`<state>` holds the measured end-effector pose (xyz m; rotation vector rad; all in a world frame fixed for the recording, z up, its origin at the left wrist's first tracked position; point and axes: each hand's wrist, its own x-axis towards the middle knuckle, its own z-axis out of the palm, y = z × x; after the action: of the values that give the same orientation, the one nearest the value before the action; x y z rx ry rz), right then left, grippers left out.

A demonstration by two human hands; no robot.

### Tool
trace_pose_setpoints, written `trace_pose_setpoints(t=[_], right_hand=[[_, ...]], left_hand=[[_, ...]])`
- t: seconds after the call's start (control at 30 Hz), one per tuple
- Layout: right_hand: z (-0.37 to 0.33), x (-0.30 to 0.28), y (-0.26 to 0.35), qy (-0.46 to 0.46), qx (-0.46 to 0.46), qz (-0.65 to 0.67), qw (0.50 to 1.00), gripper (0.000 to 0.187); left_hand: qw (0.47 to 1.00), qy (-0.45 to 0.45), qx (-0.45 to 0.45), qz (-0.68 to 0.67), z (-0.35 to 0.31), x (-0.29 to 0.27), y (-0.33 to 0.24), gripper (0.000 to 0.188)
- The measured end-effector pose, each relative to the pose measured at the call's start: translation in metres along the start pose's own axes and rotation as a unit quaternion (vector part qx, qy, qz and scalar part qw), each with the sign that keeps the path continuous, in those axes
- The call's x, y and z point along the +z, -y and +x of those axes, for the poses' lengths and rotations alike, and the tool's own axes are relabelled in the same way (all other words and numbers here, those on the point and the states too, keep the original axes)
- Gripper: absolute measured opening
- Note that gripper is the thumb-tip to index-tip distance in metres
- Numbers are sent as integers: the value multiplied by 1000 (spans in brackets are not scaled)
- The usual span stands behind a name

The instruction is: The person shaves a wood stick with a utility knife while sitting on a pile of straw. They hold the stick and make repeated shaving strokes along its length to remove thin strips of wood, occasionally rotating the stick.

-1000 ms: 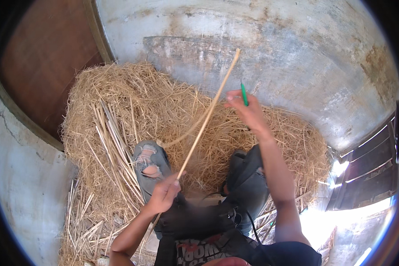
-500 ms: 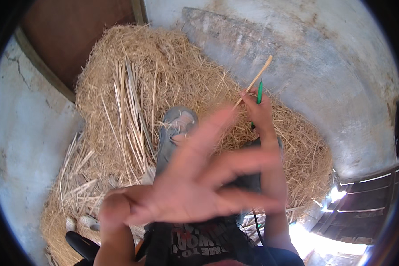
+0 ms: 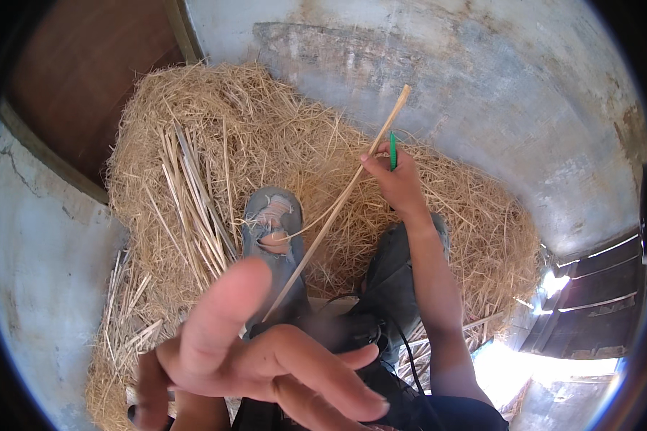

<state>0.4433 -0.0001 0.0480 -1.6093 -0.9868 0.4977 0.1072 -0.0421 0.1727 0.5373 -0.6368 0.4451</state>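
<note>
My left hand is raised close to the camera at lower centre, fingers apart and nothing in it. Farther off to the right, my right hand is closed on a long pale split-bamboo strip, pinched near its upper part. The strip slants from the wall side down across my left leg. A narrow, curling shaving arcs beside it toward my left knee. Also in my right hand is a slim green tool, sticking up past the fingers; the rest of it is hidden by the hand.
Shavings are heaped around my legs, against a curved grey wall. A bundle of pale strips lies left of my torn-jeans knee. A black cable runs by my lap. Bright light comes in at lower right.
My left hand has drawn down and back toward me, its fingers now bent. My right hand has shifted left with the strip and green tool. More of the strip is now visible.
</note>
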Motion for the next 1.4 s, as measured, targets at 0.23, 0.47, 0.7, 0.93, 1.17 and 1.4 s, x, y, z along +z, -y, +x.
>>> trace_pose_setpoints(t=[0.23, 0.47, 0.7, 0.93, 1.17, 1.4], right_hand=[[-4, 7, 0, 14, -2, 30, 999, 39], [-8, -6, -3, 1, -14, 63, 998, 38], [-6, -1, 4, 20, 4, 47, 999, 41], [-9, -10, 7, 12, 10, 12, 1000, 41], [11, -2, 8, 76, -3, -34, 996, 31], [34, 22, 45, 189, -13, -141, 972, 34]], left_hand=[[980, -85, 74, 163, 0, -71, -10, 108], [905, -304, 73, 289, -72, -140, -42, 95], [659, -611, -264, 350, -334, -248, -1, 91], [667, -673, -242, 209, -277, -181, 22, 91], [525, -510, -17, 681, -133, -121, -43, 77], [606, -218, -173, 745, 14, -222, -18, 58]])
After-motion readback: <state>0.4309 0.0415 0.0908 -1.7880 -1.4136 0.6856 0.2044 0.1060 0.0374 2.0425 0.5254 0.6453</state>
